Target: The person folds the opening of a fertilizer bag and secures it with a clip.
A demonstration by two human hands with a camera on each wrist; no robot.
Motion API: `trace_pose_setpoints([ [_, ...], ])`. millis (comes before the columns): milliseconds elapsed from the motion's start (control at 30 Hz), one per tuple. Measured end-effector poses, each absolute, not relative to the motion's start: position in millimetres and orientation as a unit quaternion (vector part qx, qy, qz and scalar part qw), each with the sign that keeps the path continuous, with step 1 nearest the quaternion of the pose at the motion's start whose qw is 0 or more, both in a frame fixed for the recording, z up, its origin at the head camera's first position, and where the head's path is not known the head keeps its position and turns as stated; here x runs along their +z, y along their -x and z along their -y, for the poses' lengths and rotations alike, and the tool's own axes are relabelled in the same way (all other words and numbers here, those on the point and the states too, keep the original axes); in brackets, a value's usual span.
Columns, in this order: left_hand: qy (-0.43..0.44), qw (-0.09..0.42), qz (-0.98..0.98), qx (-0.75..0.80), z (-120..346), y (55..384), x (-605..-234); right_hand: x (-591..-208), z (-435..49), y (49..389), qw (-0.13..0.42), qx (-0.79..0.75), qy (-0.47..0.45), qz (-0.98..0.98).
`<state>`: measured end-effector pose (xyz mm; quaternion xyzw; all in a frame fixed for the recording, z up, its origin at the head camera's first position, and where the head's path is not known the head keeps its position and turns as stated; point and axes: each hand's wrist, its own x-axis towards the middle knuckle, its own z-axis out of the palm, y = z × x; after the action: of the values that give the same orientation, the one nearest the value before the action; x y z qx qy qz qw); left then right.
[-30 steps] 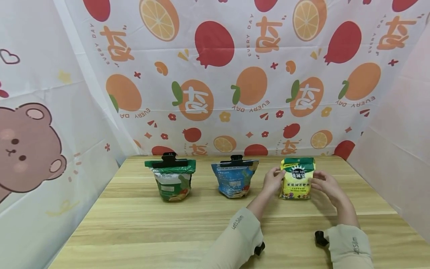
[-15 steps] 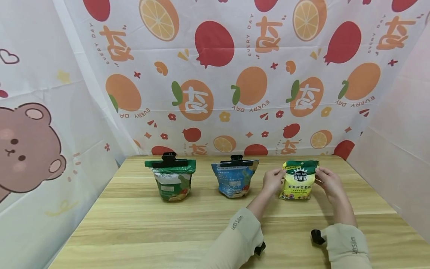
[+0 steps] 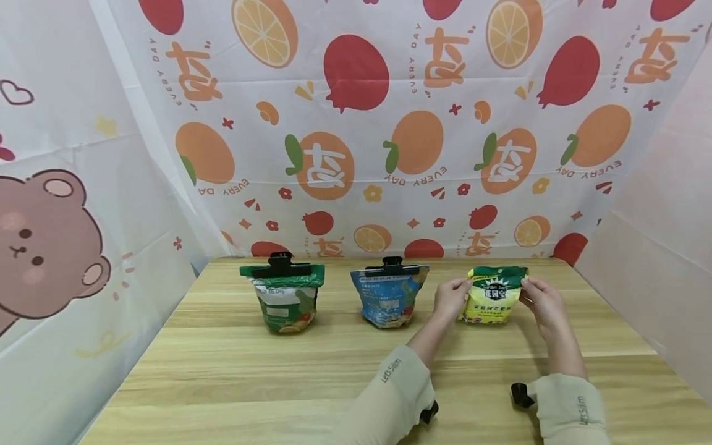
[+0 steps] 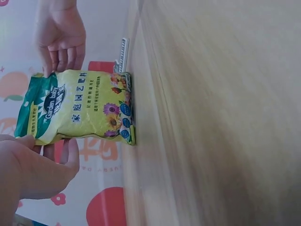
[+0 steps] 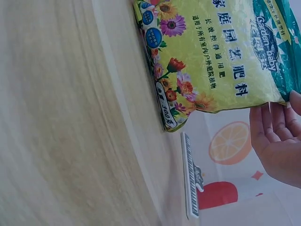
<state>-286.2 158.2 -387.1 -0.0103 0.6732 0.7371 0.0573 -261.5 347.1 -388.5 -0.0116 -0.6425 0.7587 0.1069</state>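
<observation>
A yellow and green bag of garden fertilizer (image 3: 489,300), printed with flowers, stands upright at the right of the table. My left hand (image 3: 449,300) pinches its upper left corner between thumb and fingers. At the upper right corner, my right hand (image 3: 544,303) pinches the green top edge. Both wrist views show the bag's printed front, taut at the top; whether its bottom touches the table I cannot tell. In the right wrist view the fingers (image 5: 277,122) lie behind the bag's edge.
To the left stand a blue bag (image 3: 387,300) and a green and white bag (image 3: 286,306), each with a black clip (image 3: 280,264) on top. Behind the fertilizer bag lies a white strip with a ribbed dark band (image 5: 189,174). A fruit-print cloth hangs behind the wooden table (image 3: 278,383).
My right hand has gone from beside the fertilizer bag up to its top right corner and taken hold. The bag's lower edge has shifted slightly back and left.
</observation>
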Motion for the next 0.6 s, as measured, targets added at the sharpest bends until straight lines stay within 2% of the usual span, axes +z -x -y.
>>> trace_pose_setpoints([
  [133,-0.001,0.064,-0.68,0.73,-156.2,286.2,-387.6,-389.7,-344.4,261.3,0.102,0.755,0.018,0.647],
  [367,-0.013,0.062,-0.697,0.714,-157.0,288.4,-389.5,-388.7,-340.0,262.4,0.062,0.74,0.036,0.669],
  [600,-0.013,0.062,-0.695,0.716,-156.5,287.3,-390.7,-389.6,-338.5,260.1,0.06,0.74,0.058,0.668],
])
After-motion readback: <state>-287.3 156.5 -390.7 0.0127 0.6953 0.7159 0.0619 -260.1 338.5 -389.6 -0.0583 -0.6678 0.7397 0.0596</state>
